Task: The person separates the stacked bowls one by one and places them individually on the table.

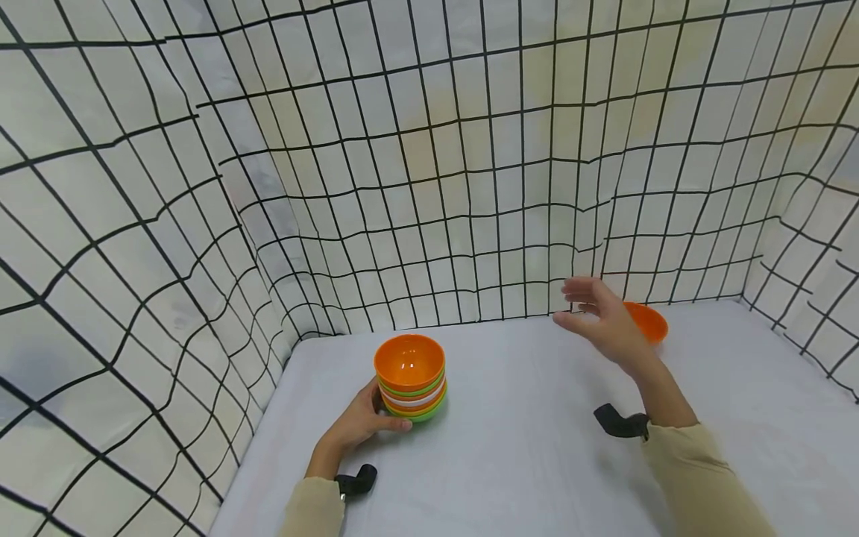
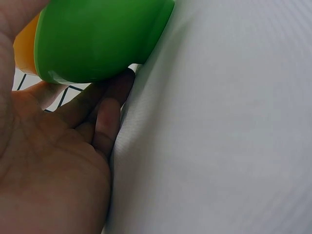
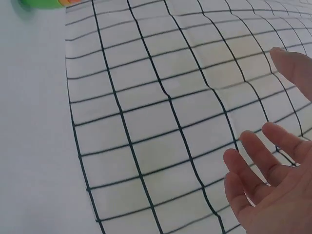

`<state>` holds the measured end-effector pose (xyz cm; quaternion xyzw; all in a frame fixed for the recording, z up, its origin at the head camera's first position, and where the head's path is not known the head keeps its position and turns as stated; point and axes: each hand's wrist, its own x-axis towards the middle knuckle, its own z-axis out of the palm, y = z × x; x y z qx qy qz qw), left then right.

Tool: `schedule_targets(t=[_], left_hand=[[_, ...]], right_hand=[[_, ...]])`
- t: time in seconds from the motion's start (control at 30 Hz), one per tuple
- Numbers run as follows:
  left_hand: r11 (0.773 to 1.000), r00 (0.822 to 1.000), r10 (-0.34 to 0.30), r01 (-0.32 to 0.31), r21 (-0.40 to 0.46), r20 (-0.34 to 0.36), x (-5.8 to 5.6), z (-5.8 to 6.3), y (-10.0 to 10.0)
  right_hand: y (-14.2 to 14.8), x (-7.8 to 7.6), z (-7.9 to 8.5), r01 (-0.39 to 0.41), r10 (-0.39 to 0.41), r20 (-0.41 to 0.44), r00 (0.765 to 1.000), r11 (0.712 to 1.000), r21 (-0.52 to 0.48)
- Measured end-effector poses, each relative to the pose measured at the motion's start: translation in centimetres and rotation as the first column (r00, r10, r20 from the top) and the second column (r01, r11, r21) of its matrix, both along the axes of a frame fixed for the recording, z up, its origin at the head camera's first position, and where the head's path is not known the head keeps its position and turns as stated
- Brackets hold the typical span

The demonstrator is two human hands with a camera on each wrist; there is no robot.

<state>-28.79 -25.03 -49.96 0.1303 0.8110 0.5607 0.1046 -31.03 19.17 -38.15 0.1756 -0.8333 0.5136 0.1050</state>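
A stack of nested bowls (image 1: 411, 377), orange on top with green, white and orange rims below, stands on the table at left. My left hand (image 1: 362, 419) holds the stack low on its left side, thumb across the front and fingers behind. The left wrist view shows the bottom green bowl (image 2: 97, 39) between thumb and fingers, close to the cloth. My right hand (image 1: 607, 324) is raised above the table at right, holding nothing, its fingers (image 3: 258, 161) apart from the thumb. Behind it, partly covered by the hand, is a single orange bowl (image 1: 647, 322).
A white cloth covers the table (image 1: 510, 447). White sheeting with a black grid (image 1: 470, 186) rises along the back and both sides. Each wrist wears a black camera mount, such as the one on the right wrist (image 1: 619, 422).
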Motion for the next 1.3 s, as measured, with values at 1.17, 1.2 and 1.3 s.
schedule_targets(t=[1.17,1.2,1.3], left_hand=[[1.000,1.000,0.000,0.000,0.023,0.009,-0.3,-0.5,0.0],[1.000,1.000,-0.001,0.001,0.023,0.008,-0.3,-0.5,-0.1],[1.000,1.000,0.003,-0.003,0.014,0.006,-0.3,-0.4,-0.1]], right_hand=[[-16.6,2.0,-6.2,-0.317,0.326,0.232,0.917,0.945,-0.075],[-16.8,1.9,-6.2,-0.316,0.327,0.237,0.915,0.945,-0.081],[-17.3,1.6,-6.2,-0.318,0.333,0.251,0.909,0.943,-0.102]])
